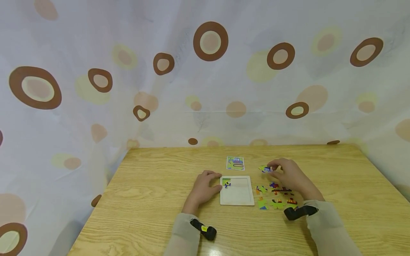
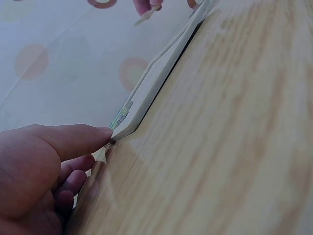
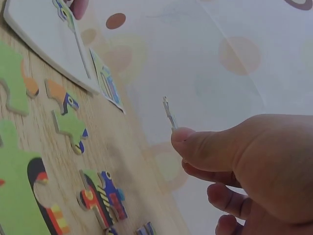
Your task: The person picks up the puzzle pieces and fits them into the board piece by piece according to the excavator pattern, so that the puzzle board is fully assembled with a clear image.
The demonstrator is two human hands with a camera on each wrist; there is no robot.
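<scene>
My right hand [image 1: 289,174] pinches a puzzle piece [image 1: 265,169] between thumb and fingers, above the table. Edge-on in the right wrist view, the piece [image 3: 168,112] shows as a thin sliver. My left hand [image 1: 205,187] rests at the left side of a white square puzzle tray [image 1: 240,196], its thumb and index finger spread along the rim. In the left wrist view the thumb [image 2: 90,137] touches the tray's corner. One fitted piece [image 1: 226,183], green with a yellow and black part, lies in the tray's upper left corner.
Several loose puzzle pieces [image 1: 277,203] lie right of the tray, under and before my right forearm. A small picture card [image 1: 235,163] lies behind the tray. The wooden table [image 1: 153,192] meets a patterned cloth [image 1: 173,121] at the back.
</scene>
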